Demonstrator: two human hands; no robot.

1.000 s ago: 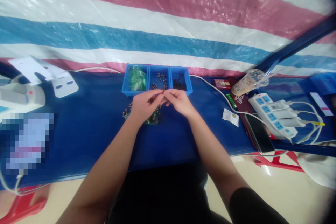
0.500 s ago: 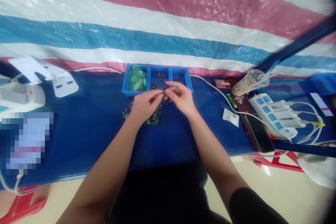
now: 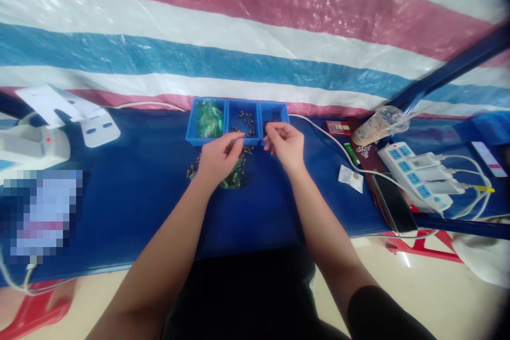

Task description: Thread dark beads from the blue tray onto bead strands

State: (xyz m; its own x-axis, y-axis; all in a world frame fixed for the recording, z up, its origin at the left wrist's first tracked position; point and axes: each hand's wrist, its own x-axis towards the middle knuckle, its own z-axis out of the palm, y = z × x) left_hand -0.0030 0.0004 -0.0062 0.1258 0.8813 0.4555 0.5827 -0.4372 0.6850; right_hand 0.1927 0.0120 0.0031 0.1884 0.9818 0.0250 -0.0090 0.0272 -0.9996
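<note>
I list: left blue bin, with green plastic; left hand, thumb near forefinger; small brass-coloured parts beside it on the blue table; middle blue bin, holding more; right blue bin; right hand at its front, fingers bunched. I cannot tell what either hand holds.

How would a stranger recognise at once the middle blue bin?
At the far side of the dark blue table, below the striped sheet, three blue bins stand in a row. Take the middle bin: small brownish parts lie in it, unlike the green plastic on its left.
</note>
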